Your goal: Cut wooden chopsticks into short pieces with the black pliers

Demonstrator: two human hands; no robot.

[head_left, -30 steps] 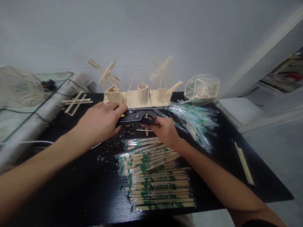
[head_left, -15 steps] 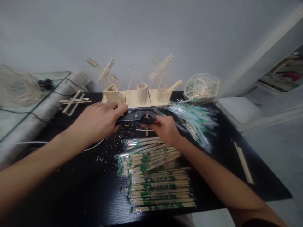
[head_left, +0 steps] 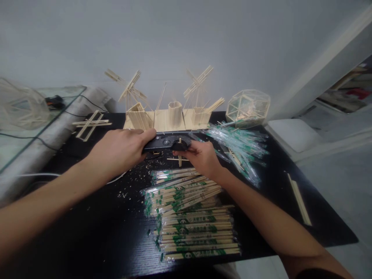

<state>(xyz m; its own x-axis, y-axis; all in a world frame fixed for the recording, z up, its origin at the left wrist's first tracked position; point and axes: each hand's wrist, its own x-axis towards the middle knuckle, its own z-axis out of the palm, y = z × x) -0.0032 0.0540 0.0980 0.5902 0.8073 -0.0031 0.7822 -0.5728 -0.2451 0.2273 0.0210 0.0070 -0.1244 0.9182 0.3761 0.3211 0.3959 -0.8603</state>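
Note:
My left hand is closed around the left end of a black flat cutting tool with screws and a round dark end. Its jaws cannot be made out. A short wooden chopstick piece stands upright against that round end. Closed at the tool's right end, my right hand has its fingertips across the chopstick piece, hiding part of it. Below them, thin sticks lie crossed on the black table. Nearer to me are rows of wrapped chopsticks with green print.
Behind the tool stand stick-built windmills and a stick cup on wooden bases. Empty wrappers pile up at right, before a faceted container. Loose sticks lie right, a stick frame left. Wood crumbs are scattered about.
My left hand has shifted very slightly, while the tool and my right hand stay almost in the same place. Nothing has been picked up or let go.

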